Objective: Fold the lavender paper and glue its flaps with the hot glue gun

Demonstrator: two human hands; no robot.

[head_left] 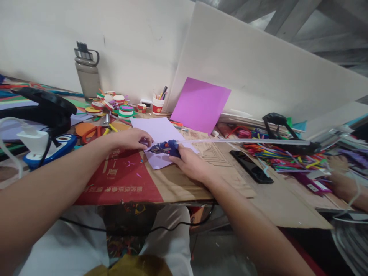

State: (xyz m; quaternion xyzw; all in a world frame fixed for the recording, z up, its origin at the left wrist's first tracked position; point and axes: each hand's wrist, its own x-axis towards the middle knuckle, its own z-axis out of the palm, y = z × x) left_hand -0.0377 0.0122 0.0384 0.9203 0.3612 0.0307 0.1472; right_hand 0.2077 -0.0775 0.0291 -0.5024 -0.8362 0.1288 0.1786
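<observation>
My right hand (189, 163) is wrapped round a dark blue glue gun (165, 148) with a long clear glue stick (244, 141) running out of its back to the right. The gun's tip points left, over a pale lilac sheet (158, 128) on the cardboard. At the left edge of that sheet is my left hand (136, 138), its fingers bent and pressed together close to the nozzle. Whatever those fingers pinch is too small to make out. A brighter purple sheet (201, 103) leans against the wall behind.
A bottle (87, 76), paper cup (158, 104) and ribbon rolls (119, 100) stand at the back. Orange-handled scissors (93, 134) and a blue power strip (63, 147) lie left. A black phone (251, 166) and coloured pipe cleaners (267, 153) lie right, near another person's hand (340, 168).
</observation>
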